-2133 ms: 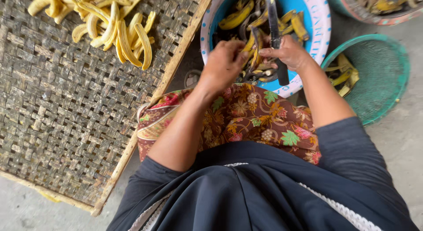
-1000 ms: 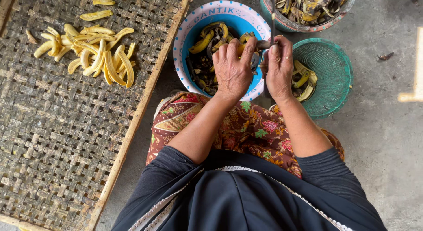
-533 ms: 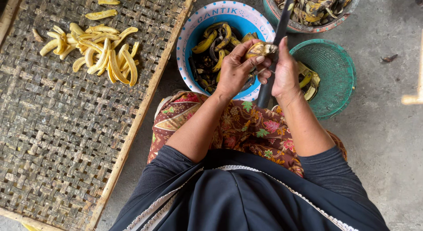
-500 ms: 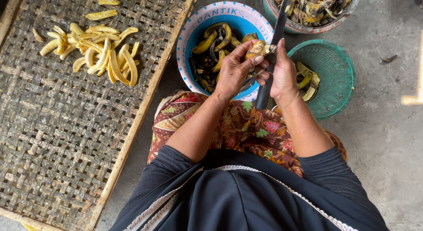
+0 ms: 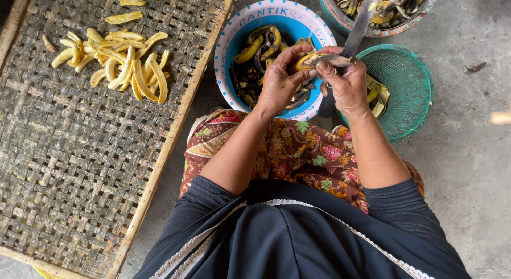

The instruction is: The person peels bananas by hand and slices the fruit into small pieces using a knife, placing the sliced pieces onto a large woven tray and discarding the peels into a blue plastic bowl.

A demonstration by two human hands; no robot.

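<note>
Now both hands (image 5: 314, 79) pinch the banana (image 5: 307, 59) between them

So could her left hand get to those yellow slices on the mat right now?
Probably not yet: the left hand is holding a banana over the blue bowl, though nothing blocks the way to the slices.

This looks like a home yard or a small village food-processing spot, worked at floor level: the person sits on a bare grey concrete floor (image 5: 468, 151) rather than at a table. Left of the hands lies a big woven bamboo drying tray (image 5: 69, 167) with peeled banana pieces (image 5: 120, 63) spread on it (hand-made, framed in split bamboo). Under and just beyond the hands stand a blue plastic basin (image 5: 242, 31) of dark-skinned bananas, a green mesh basket (image 5: 410, 92) and a bowl of peels (image 5: 378, 13)
</note>
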